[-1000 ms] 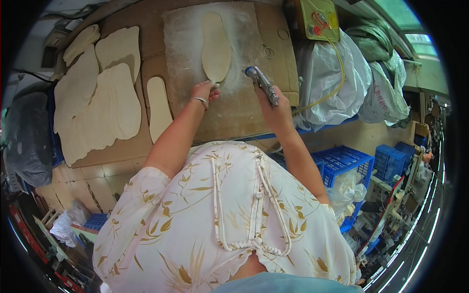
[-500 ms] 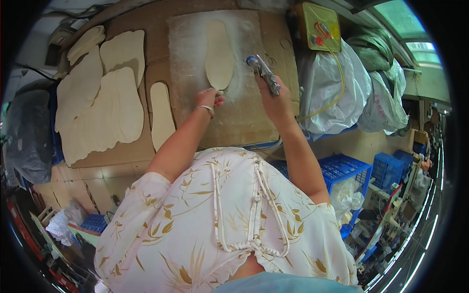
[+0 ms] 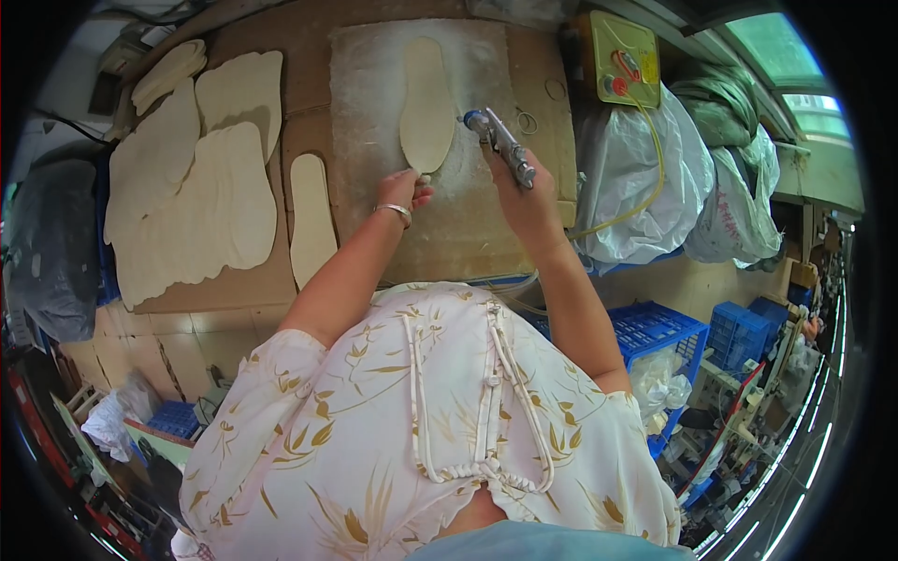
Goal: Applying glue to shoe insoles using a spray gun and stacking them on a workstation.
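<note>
A cream insole [image 3: 426, 103] lies lengthwise on a board dusted with whitish residue [image 3: 363, 112]. At its near end, my left hand [image 3: 400, 191] is closed, with the fingertips pinching the insole's edge. A bracelet circles that wrist. My right hand [image 3: 529, 206] is wrapped round a metal spray gun [image 3: 507, 145] with a blue part near its nozzle. The nozzle points left toward the insole's right edge, a short gap away. Whether spray is coming out I cannot tell.
Overlapping stacks of cream insoles [image 3: 201, 201] cover the left of the cardboard-topped table, and a single insole [image 3: 311, 220] lies beside them. A yellow can [image 3: 625, 56] with a yellow hose [image 3: 659, 178] stands at the right, near white plastic bags [image 3: 636, 178]. Below is a blue crate [image 3: 655, 332].
The spray gun in my right hand has moved a little left, closer to the insole. My left hand stays at the insole's near end. The whole view has shifted slightly.
</note>
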Action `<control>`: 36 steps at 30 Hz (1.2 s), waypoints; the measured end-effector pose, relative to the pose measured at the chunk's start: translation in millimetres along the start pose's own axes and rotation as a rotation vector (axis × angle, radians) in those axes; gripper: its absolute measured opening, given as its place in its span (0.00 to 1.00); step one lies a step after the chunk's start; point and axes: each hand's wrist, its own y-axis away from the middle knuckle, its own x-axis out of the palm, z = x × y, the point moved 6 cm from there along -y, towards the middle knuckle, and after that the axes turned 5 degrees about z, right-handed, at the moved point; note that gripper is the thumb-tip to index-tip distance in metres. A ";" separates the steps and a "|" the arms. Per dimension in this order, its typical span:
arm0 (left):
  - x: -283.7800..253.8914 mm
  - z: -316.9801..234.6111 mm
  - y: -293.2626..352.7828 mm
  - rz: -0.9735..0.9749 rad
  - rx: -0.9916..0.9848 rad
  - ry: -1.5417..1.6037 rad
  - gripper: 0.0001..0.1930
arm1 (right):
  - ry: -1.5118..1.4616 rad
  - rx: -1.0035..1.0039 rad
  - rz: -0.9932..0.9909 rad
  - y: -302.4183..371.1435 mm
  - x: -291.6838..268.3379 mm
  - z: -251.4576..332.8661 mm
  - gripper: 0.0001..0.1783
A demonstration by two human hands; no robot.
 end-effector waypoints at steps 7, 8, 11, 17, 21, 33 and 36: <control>5.1 -15.6 10.0 -0.064 0.111 0.186 0.11 | -0.168 0.143 0.046 24.9 -13.6 -16.0 0.12; 6.0 -19.7 10.8 -0.071 0.141 0.187 0.11 | -0.197 0.231 0.032 32.2 -18.3 -24.6 0.12; 11.0 -33.0 16.0 -0.062 0.180 0.194 0.12 | -0.261 0.268 -0.003 52.1 -28.0 -52.6 0.14; 38.4 -147.7 48.8 0.163 0.463 0.163 0.14 | -0.105 0.382 0.128 68.1 0.0 -73.7 0.14; 48.2 -251.6 95.2 0.250 0.604 0.171 0.14 | -0.062 0.370 0.182 68.0 21.9 -91.4 0.15; -224.6 -356.2 107.0 -0.018 0.913 0.217 0.13 | -0.172 0.389 0.172 61.5 25.9 -69.1 0.13; -303.1 -332.2 74.8 -0.181 0.815 0.346 0.13 | -0.143 0.391 0.177 61.0 31.4 -69.4 0.14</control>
